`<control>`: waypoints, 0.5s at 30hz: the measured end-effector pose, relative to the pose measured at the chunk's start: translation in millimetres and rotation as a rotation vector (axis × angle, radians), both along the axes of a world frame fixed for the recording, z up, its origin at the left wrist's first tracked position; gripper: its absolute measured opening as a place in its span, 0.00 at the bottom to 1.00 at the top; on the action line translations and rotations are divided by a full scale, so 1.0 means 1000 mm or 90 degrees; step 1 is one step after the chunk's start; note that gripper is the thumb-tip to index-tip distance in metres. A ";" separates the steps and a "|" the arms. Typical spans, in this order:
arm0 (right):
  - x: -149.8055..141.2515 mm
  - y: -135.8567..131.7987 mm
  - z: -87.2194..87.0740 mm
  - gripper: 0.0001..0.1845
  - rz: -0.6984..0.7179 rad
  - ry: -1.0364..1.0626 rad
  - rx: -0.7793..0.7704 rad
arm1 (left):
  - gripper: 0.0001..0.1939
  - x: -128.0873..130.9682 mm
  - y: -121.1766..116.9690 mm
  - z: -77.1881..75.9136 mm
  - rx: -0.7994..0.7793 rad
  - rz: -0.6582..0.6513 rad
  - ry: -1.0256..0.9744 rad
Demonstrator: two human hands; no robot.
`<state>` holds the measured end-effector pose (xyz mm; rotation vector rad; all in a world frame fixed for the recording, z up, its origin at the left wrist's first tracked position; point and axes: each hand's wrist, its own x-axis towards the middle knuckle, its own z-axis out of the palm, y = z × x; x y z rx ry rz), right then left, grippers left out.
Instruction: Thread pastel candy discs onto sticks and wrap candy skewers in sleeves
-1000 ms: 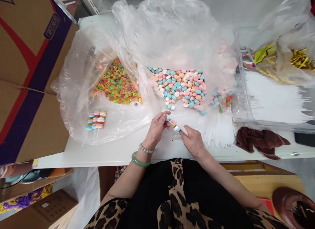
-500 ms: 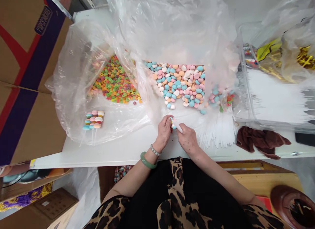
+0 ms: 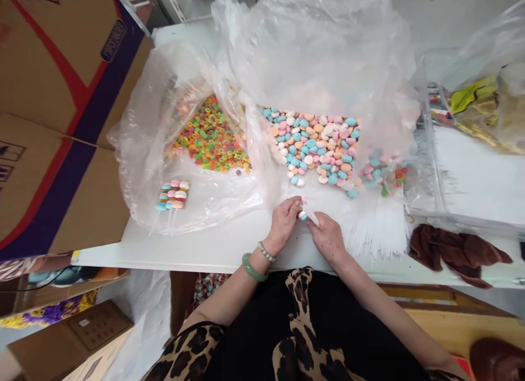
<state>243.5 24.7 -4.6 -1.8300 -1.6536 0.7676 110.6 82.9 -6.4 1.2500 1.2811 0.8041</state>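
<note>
Close to the table's front, my left hand (image 3: 286,222) pinches a small candy skewer (image 3: 302,215) with pink, white and blue pieces; the fingers partly cover it. My right hand (image 3: 329,238) is closed on the white stick (image 3: 314,219) that slants down from these candies. Just beyond both hands lies a heap of pastel oval candies (image 3: 314,146) in an opened clear plastic bag (image 3: 320,53). Off to the left, a few finished-looking candy skewers (image 3: 174,195) rest side by side on plastic, sticks toward me.
Small ring candies (image 3: 217,140) fill another bag at the left. White sticks (image 3: 375,228) fan out right of my hand, near a brown cloth (image 3: 455,252). A clear tray (image 3: 435,168) holds more sticks. A large cardboard box (image 3: 61,179) borders the left side.
The view has shifted, so the table's things appear farther right. My hands still hold the skewer and its stick; more of the candy's white and blue lower end now shows between them.
</note>
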 end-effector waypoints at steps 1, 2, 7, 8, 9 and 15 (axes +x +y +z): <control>-0.002 0.001 -0.001 0.11 -0.008 0.015 0.000 | 0.16 0.002 -0.001 0.000 0.009 0.003 0.007; -0.006 0.004 -0.002 0.12 -0.013 0.031 0.001 | 0.17 0.003 -0.003 0.000 0.016 0.009 0.016; -0.025 0.020 0.005 0.12 -0.033 0.077 0.001 | 0.17 0.006 -0.006 0.003 0.023 0.042 0.044; -0.026 0.022 0.007 0.12 -0.033 0.083 -0.006 | 0.17 0.005 -0.007 0.005 0.016 0.032 0.039; -0.025 0.023 0.008 0.12 -0.032 0.092 -0.016 | 0.18 0.002 -0.008 0.009 0.009 0.011 0.031; -0.004 0.009 0.008 0.11 -0.107 0.163 -0.087 | 0.22 -0.053 0.022 0.034 0.159 0.144 0.165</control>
